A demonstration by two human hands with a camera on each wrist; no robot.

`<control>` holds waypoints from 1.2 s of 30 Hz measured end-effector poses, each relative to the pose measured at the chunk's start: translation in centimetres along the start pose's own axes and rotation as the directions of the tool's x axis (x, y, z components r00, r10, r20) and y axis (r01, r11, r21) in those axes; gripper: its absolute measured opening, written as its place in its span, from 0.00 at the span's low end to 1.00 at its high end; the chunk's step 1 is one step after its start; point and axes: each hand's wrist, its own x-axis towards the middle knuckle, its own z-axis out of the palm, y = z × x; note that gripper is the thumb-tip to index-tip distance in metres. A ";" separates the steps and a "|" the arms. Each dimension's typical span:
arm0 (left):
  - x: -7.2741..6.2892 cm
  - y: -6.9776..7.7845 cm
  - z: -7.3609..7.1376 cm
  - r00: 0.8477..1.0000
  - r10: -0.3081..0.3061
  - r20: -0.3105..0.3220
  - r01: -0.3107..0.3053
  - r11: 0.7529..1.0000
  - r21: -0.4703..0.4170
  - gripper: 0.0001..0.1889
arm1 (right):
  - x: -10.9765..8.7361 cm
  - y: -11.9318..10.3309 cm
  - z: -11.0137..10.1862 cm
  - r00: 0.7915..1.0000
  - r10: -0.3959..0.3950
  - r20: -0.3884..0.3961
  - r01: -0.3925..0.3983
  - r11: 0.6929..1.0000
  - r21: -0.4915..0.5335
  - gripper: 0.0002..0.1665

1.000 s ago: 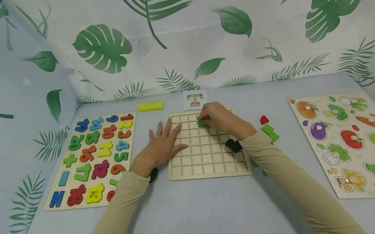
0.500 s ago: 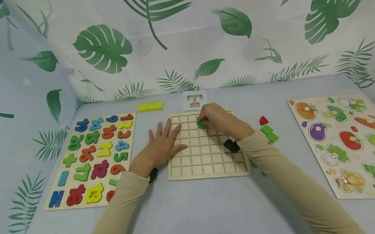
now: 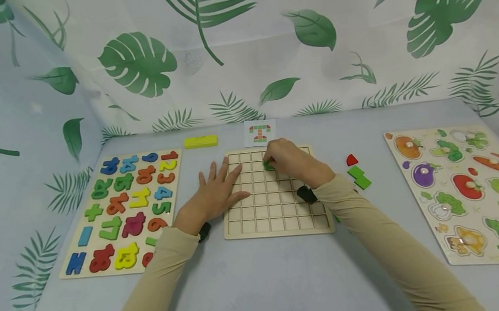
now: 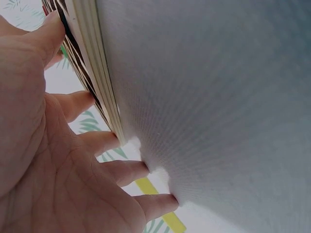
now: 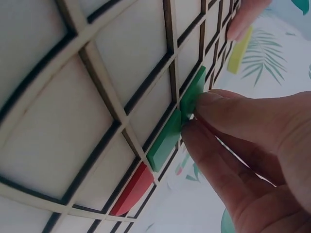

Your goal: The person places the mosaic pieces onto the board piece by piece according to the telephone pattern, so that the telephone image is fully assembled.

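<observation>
A wooden grid board [image 3: 255, 213] lies flat on the table. My right hand [image 3: 293, 158] is over its upper part, thumb and fingers pinching a green square tile [image 5: 193, 92] at one cell. Beside that tile, another green tile [image 5: 164, 141] and a red quarter-round tile [image 5: 133, 189] sit in neighbouring cells; in the head view the right hand covers them. My left hand [image 3: 212, 195] rests with spread fingers across the board's left edge. In the left wrist view its thumb and index [image 4: 75, 104] touch the board, while the outer fingertips reach the tabletop.
A card with a coloured tile pattern [image 3: 259, 133] stands behind the board. Right of it lie a loose red piece [image 3: 351, 160] and green tiles [image 3: 363, 182]. A number puzzle [image 3: 72, 277] is at left, a vegetable puzzle [image 3: 456, 215] at right, a yellow block [image 3: 200, 142] behind.
The right wrist has swung slightly left, while its fingers stay at the same cell and less of the green tile shows. My left hand has not moved.
</observation>
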 end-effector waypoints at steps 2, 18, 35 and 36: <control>0.0 0.0 0.0 1.000 0.000 -0.001 0.000 1.000 -0.003 0.42 | -0.1 0.0 0.0 1.000 -0.008 -0.007 0.008 1.000 -0.001 0.10; 0.0 0.1 -0.1 1.000 0.004 -0.002 -0.004 1.000 0.000 0.42 | -1.5 0.7 -0.9 0.996 -0.076 -0.037 0.080 0.992 0.102 0.14; -0.1 -0.1 0.1 1.000 0.014 -0.001 -0.014 1.000 -0.022 0.42 | -9.7 5.3 -7.4 0.987 0.068 -0.142 -0.046 0.987 0.152 0.11; -0.1 -0.1 0.1 1.000 0.016 -0.003 -0.016 1.000 -0.025 0.42 | -10.3 5.7 -7.6 0.988 0.087 -0.129 -0.067 0.986 0.149 0.12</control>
